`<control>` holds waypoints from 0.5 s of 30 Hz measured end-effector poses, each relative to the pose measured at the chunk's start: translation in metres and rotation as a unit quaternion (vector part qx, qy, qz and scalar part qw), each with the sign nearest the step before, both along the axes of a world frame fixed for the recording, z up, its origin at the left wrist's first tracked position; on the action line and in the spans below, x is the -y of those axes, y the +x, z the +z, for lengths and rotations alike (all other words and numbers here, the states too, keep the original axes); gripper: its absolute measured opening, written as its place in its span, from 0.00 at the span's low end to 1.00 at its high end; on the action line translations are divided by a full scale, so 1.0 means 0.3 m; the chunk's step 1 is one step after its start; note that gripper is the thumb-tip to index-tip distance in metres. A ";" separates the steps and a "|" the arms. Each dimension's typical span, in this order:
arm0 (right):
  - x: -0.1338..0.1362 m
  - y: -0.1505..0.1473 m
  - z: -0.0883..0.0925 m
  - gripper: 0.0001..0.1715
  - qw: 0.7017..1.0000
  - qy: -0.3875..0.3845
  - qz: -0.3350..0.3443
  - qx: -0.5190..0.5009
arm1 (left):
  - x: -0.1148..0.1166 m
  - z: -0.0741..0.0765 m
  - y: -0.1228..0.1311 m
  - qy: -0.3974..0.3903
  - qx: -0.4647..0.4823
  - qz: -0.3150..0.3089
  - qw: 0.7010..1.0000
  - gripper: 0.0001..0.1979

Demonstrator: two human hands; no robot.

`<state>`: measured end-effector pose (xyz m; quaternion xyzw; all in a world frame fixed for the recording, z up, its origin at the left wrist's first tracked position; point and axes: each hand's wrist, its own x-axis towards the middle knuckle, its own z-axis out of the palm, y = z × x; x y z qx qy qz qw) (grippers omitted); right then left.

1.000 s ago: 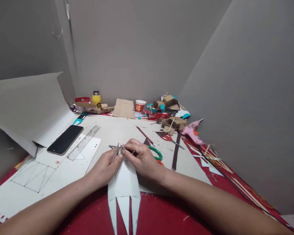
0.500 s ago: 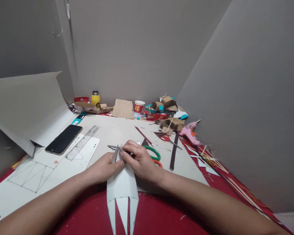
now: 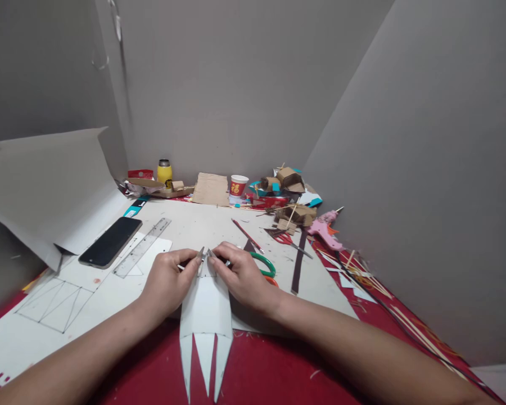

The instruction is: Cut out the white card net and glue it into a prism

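A white card cut-out with three pointed prongs at its near end lies on the red table in front of me. My left hand and my right hand pinch its far end between fingertips, folding small flaps upright there. A thin metal tool lies under the fingers, mostly hidden. Green-handled scissors lie just right of my right hand.
A black phone and clear ruler lie at left on white sheets with drawn lines. Red pencil, pink glue gun, cardboard scraps, paper cup and yellow bottle line the back. Skewers lie right.
My left hand has slid up and left along the cut-out's far end, and the folded flaps have opened slightly apart. The cut-out has shifted a little to the left.
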<state>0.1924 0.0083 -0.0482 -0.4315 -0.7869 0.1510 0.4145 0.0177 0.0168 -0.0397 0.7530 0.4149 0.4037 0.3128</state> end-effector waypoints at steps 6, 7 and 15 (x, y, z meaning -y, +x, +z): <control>0.003 -0.005 -0.009 0.10 1.000 -0.003 0.008 0.017 | 0.002 -0.015 0.012 -0.028 0.006 -0.023 0.999 0.11; 0.002 -0.004 -0.009 0.10 1.000 -0.006 0.004 0.016 | 0.003 -0.016 0.013 -0.032 0.010 -0.028 0.999 0.11; -0.001 0.006 -0.013 0.10 0.999 -0.016 -0.001 0.037 | 0.008 -0.015 0.021 -0.057 0.031 -0.065 0.996 0.12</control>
